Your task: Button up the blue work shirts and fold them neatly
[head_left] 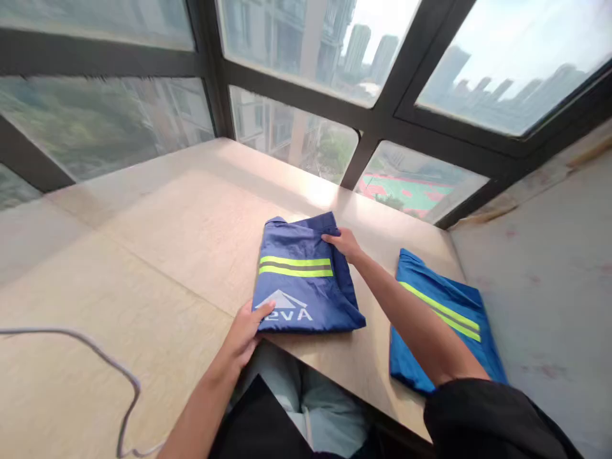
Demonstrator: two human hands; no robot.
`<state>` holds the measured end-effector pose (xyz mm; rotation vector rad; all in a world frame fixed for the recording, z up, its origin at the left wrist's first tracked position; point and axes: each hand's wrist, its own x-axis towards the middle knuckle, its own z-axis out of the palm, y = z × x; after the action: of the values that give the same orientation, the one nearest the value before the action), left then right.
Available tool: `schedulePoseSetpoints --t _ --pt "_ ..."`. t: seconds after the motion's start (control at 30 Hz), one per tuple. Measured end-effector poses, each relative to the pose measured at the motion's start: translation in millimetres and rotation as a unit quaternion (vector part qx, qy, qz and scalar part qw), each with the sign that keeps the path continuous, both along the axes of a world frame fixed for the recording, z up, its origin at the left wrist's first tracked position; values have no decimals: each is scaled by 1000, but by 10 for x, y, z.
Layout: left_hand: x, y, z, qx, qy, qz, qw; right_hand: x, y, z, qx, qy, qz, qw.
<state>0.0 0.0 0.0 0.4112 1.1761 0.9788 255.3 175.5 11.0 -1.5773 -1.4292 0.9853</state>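
A folded navy work garment [296, 287] lies on the wooden surface in front of me. Across it runs a yellow-green and grey reflective band, and a white triangular logo with lettering sits near its front edge. My left hand [246, 328] grips the near left corner, thumb on top and fingers underneath. At the far right edge my right hand [343, 243] pinches the cloth between thumb and fingers. Beneath my right forearm, a second folded garment [444, 303], brighter blue with a similar band, lies partly hidden.
The pale wooden surface [143, 236] runs back to dark-framed windows [382, 121]. A grey cable [115, 363] curves over its left part. On the right stands a light wall [549, 268]. The surface's front edge is close to my lap.
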Motion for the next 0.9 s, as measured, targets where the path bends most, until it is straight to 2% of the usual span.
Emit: schedulePoseSetpoints --t 0.13,0.27,0.4,0.53,0.6,0.7,0.8,0.9 --pt "104 -32 155 11 3 -13 1000 238 -146 189 41 -20 -41 998" --pt "360 -84 398 33 -9 -49 998 593 -424 547 67 13 -83 994" --pt "784 -108 590 66 -30 -105 992 1121 -800 969 91 33 -130 987" --pt "1359 -130 627 104 -60 -178 977 1806 -1202 1223 107 40 -204 972" --pt "1671 -176 612 121 -70 -210 968 2161 -1397 1238 106 42 -252 961" --pt "2095 -309 568 133 -75 -235 960 2622 -1667 1118 107 48 -317 941" --pt "2402 -495 478 146 -38 -231 961 2933 -1865 866 96 67 -370 922" --pt "2572 -660 326 161 4 -229 960 3093 -1954 547 69 76 -408 907"
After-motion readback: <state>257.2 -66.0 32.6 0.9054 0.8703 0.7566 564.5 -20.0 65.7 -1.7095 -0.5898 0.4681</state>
